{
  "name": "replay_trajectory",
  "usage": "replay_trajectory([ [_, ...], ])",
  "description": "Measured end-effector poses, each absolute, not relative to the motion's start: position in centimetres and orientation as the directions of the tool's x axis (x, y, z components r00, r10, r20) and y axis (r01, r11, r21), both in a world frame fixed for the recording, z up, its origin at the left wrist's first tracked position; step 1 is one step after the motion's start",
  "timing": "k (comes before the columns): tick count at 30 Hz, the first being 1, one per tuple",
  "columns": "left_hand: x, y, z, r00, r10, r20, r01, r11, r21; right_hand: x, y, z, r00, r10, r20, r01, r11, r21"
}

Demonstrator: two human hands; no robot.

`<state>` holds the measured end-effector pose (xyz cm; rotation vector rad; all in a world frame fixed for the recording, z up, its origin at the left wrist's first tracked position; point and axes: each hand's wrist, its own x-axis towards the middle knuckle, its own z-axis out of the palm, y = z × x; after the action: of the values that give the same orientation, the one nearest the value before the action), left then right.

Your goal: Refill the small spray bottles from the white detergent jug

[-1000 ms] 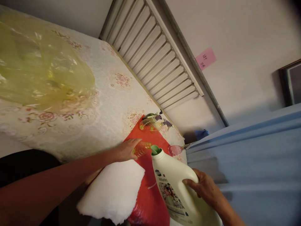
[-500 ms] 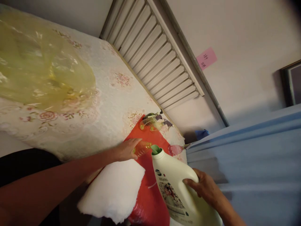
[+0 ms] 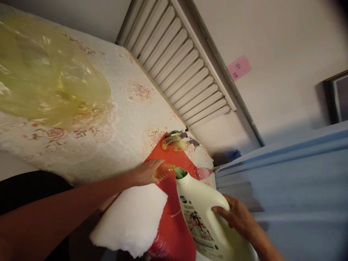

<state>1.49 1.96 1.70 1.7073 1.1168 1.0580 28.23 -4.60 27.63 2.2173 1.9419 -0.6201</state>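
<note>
At the near edge of the table [image 3: 122, 137], a white sheet [image 3: 133, 221] lies over part of a red sheet [image 3: 174, 194]. The right hand [image 3: 235, 214] is closed around the handle of a pale jug [image 3: 201, 214], which hides more of the red sheet. The left hand [image 3: 146, 173] has its fingers around a small clear bottle [image 3: 165, 171], its neck at the jug's green spout [image 3: 179, 173]; whether they touch, I cannot tell. Beyond, a pink bottle [image 3: 203, 173] is near the right edge, and spray bottles [image 3: 181, 145] are near the far edge, beside the radiator [image 3: 174, 61]. A yellow bag [image 3: 54, 79] covers the left part.
</note>
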Motion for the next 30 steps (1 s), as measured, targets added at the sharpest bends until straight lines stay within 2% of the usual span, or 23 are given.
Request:
replay_trajectory([
  [30, 1.59, 2.11, 1.56, 0.283, 0.941, 0.184, 0.313, -0.272, 0.91, 28.0, -4.47, 27.95, 0.088, 0.917, -0.39, 0.981, -0.149, -0.128],
])
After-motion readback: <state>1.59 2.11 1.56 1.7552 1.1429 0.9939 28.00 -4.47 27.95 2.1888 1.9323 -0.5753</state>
